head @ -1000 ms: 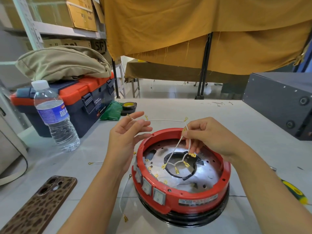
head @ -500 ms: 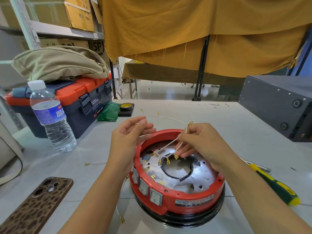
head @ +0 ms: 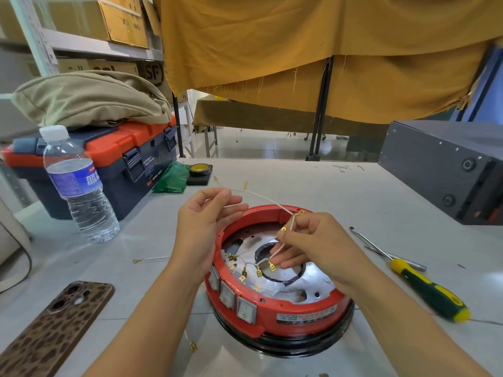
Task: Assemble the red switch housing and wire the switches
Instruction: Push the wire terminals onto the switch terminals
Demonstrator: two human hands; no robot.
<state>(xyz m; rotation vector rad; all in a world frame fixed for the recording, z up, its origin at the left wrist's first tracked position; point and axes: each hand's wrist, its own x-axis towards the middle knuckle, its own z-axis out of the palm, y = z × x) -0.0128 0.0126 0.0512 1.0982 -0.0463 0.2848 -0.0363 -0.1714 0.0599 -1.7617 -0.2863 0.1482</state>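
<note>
The round red switch housing (head: 299, 303) sits on a black base in front of me, open side up, with a silver plate inside. Three white rocker switches (head: 236, 300) line its front left wall. My right hand (head: 313, 246) is over the housing and pinches a bundle of white wires (head: 281, 246) with brass terminals, which hang toward the switch backs. My left hand (head: 204, 227) hovers beside the left rim with fingers loosely curled round one white wire (head: 258, 195) that runs across to my right hand.
A green and yellow screwdriver (head: 424, 289) lies to the right. Loose wires lie on the table at left (head: 152, 259) and front (head: 190, 341). A water bottle (head: 79, 186), toolbox (head: 122, 170), phone (head: 57, 330) and grey metal box (head: 446, 170) stand around.
My right hand has dropped lower into the housing with the wire bundle, bringing the terminals near the switch backs. My left hand has stayed by the left rim holding the long wire.
</note>
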